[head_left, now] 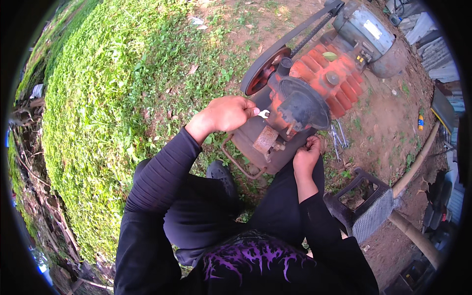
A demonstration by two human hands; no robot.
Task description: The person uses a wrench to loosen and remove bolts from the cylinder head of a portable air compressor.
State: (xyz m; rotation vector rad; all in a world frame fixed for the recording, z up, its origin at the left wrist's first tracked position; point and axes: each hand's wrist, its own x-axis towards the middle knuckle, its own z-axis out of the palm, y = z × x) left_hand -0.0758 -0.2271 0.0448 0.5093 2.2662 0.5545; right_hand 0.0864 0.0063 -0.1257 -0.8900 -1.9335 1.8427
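Observation:
In front of me stands an air compressor with a finned red pump head (339, 81) on a rusty brown tank (248, 142). My left hand (226, 114) is closed round a wrench; the silver open jaw of the wrench (264, 113) sticks out past the thumb, close to the pump's left side. A round black cover (305, 105) faces me on the pump. Below it sits a rusty box-shaped fitting (266, 139). My right hand (308, 158) is by the tank's right side, fingertips pinched together. What they hold, if anything, is hidden.
A belt runs from the pulley (268, 71) to a grey motor (366, 32). Several wrenches (338, 140) lie on the dirt right of the pump. A plastic stool-like frame (366, 206) stands by my right arm, near a bamboo pole (418, 160). Grass (108, 113) spreads to the left.

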